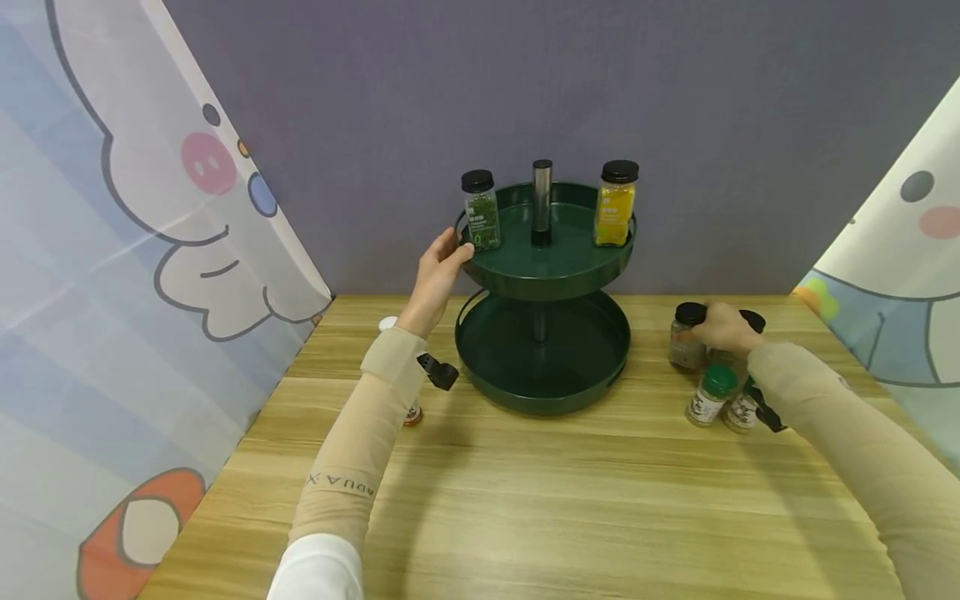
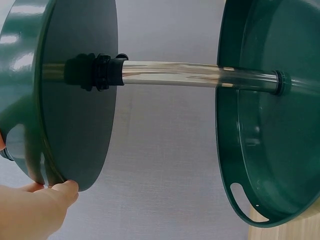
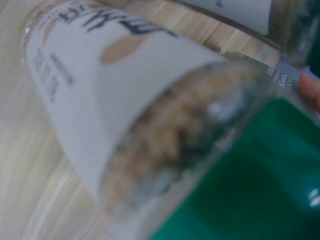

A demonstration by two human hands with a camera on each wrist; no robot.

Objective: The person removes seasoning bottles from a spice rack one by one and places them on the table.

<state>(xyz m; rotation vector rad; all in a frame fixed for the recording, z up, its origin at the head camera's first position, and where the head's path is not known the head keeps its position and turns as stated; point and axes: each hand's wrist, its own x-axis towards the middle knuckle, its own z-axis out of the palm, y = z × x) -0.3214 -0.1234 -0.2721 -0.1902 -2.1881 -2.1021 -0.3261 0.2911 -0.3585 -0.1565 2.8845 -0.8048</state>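
My left hand [image 1: 435,279] grips the left rim of the green upper tray [image 1: 547,287] of a two-tier turntable, its fingertips [image 2: 67,190] at the tray's edge in the left wrist view. Right by that thumb stands a jar of green herbs with a black lid [image 1: 482,218]. A yellow-filled jar [image 1: 615,215] stands on the same tier's right side. Over on the right of the table, my right hand [image 1: 722,327] holds a black-lidded spice jar [image 1: 684,350], partly hidden by its fingers. Beside it is another black-lidded jar [image 1: 752,321], mostly covered by the hand.
Two green-capped shakers stand before the right hand; the left shaker [image 1: 705,404] shows fully, the other [image 1: 741,412] is partly behind the wrist. The green lower tray [image 1: 543,404] rests on the wooden table [image 1: 570,508]. A white-capped bottle [image 1: 387,322] is partly hidden by the left forearm.
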